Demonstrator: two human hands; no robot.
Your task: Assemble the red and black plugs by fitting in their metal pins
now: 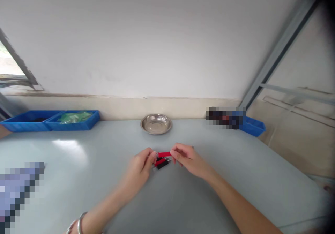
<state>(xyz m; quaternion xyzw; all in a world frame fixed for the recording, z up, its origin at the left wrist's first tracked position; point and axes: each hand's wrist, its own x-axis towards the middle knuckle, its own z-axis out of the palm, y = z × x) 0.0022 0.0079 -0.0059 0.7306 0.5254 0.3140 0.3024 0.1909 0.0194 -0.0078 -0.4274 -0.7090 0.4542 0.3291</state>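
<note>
Taking the hands as the middle of the dial, I'm watching one red pen (pixel 164 154) being held just above the table (pixel 91 178). The left hand (pixel 142 164) is pinching its 9 o'clock end between thumb and fingers; the right hand (pixel 185 157) is pinching it toward 3 o'clock, its other fingers curling loosely. Only this pen is being handled. Just toward 6 o'clock, a small heap is lying on the table, a second red pen (pixel 160 162) and a black pen (pixel 163 164) showing, partly hidden; those seem to be waiting their turn. Whether the held one is finished, I can't tell.

The pale tabletop is catching a window's glare at 9 o'clock. A steel bowl (pixel 157 126) is sitting at 12, near the wall (pixel 157 52). Toward 10, two blue trays (pixel 73 126) are standing side by side, one holding green plastic bags (pixel 75 117); another blue bin (pixel 252 127) is standing toward 2, where a grey metal frame (pixel 277 49) is rising.
</note>
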